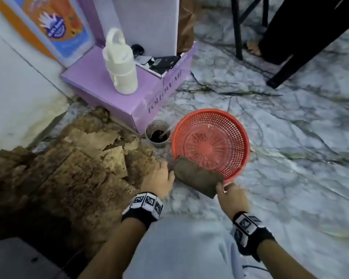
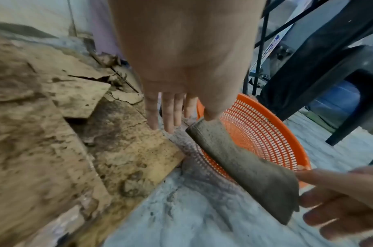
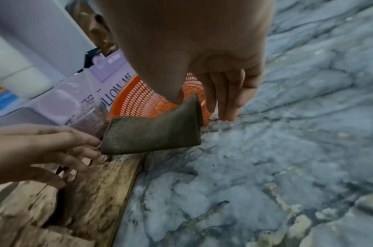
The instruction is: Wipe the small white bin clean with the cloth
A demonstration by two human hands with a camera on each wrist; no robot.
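- The right hand (image 1: 231, 195) pinches one corner of the folded cloth (image 1: 197, 179).
- The left hand (image 1: 158, 179), fingers straight and relaxed, is just beside the cloth's other end.

Dim, soft light; blurred, edges strongly warped.

To your right the marble floor (image 1: 290, 148) lies open for a hand to pass. Ahead, the red basket (image 1: 211, 142), the dark-filled cup (image 1: 158, 134) touching it and the purple box (image 1: 127, 91) block you; broken boards (image 1: 79, 158) crowd the left.
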